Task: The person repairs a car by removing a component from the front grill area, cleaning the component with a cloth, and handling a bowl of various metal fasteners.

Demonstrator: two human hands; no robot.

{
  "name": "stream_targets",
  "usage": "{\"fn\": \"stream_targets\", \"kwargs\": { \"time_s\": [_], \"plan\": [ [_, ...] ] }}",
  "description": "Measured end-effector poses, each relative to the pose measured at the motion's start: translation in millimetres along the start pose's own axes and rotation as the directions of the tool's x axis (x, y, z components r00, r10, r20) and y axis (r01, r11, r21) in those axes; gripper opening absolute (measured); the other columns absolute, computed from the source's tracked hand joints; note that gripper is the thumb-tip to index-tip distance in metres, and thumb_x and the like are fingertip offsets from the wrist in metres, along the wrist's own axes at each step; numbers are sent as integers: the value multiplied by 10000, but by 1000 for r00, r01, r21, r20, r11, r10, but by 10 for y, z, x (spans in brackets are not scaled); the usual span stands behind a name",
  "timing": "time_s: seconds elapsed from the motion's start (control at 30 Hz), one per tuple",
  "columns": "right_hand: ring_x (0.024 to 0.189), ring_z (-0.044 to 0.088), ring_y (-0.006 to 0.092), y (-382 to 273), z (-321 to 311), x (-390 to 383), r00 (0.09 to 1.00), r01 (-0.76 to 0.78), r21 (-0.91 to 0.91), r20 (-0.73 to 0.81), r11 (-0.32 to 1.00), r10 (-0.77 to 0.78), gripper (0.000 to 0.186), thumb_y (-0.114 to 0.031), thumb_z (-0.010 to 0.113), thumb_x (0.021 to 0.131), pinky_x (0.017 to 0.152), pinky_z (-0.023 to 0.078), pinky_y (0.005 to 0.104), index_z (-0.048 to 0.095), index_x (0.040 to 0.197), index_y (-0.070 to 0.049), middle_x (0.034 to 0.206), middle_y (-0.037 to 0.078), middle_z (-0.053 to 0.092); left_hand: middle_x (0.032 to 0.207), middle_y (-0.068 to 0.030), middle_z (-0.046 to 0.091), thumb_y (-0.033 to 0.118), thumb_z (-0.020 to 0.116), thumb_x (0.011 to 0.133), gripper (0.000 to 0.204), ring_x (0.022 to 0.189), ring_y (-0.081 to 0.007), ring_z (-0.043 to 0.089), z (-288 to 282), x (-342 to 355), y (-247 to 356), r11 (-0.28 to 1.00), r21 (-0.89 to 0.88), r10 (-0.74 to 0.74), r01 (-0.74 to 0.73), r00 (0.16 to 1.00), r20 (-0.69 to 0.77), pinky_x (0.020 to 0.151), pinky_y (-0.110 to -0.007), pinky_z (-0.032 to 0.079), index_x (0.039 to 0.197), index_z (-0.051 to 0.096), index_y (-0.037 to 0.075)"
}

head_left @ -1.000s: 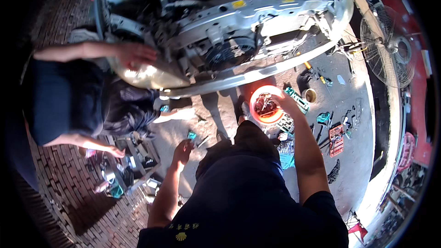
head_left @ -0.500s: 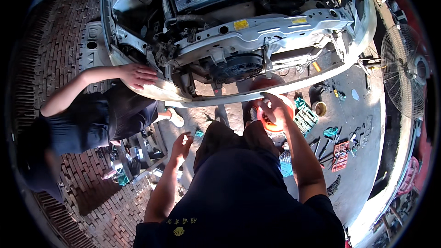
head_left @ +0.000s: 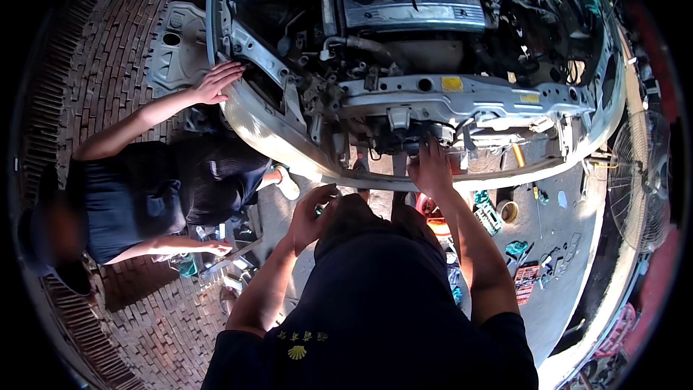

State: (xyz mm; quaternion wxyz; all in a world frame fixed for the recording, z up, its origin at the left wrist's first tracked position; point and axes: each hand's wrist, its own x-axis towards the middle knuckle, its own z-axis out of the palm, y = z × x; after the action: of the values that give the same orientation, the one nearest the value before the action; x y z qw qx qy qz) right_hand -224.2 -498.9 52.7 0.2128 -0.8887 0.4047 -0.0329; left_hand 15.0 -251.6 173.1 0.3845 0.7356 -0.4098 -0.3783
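The opened front of a car stands before me, with the engine [head_left: 411, 11] exposed and a pale bumper [head_left: 278, 146] curving across. My right hand [head_left: 433, 171] reaches over the bumper, fingers stretched toward the dark fan assembly [head_left: 406, 139] below the silver cross panel [head_left: 480, 94]. Its fingertips are in shadow, so whether they touch anything is unclear. On the near side of the bumper, my left hand [head_left: 310, 218] is raised with bent fingers, thumb apart, and nothing seen in it.
At the left a person [head_left: 137, 195] rests one hand [head_left: 219, 82] on the car's front corner. A red-orange basin [head_left: 437, 227], a green socket case [head_left: 488, 214], a red tool case [head_left: 526, 283] and a can [head_left: 507, 211] lie on the floor. A large fan [head_left: 639, 180] stands right.
My right hand has gone from the bumper's edge over it toward the fan assembly. My left hand has risen nearer the bumper. The view has shifted, and the other person's second hand now shows.
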Motion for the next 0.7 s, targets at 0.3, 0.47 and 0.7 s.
{"fn": "stream_targets", "kwargs": {
  "time_s": [0.3,0.47,0.7],
  "plan": [
    [1276,615,449,-177,-182,39,1000,-11,-1,4,1000,11,579,-261,821,865,1079,517,506,636,1344,5,1403,258,616,1200,-157,746,2,705,964,402,1050,-233,716,-951,801,107,938,88,346,-335,905,-247,941,-339,543,1359,650,-42],
    [1005,733,347,-1323,-831,402,962,185,194,-235,963,-138,482,-150,792,925,847,598,443,625,1359,-23,1103,149,732,1141,-155,738,20,736,920,445,1020,-240,703,-1404,1379,124,894,110,445,-434,829,-339,921,-350,545,1355,657,-24],
    [980,714,482,-1946,-673,1239,949,-196,537,-108,821,297,599,-448,760,957,821,561,526,567,1294,8,1062,278,718,1411,-220,621,174,791,883,615,1308,-421,582,-1329,2028,444,725,419,625,-547,778,-67,1110,-488,466,1451,605,33]
  ]
}}
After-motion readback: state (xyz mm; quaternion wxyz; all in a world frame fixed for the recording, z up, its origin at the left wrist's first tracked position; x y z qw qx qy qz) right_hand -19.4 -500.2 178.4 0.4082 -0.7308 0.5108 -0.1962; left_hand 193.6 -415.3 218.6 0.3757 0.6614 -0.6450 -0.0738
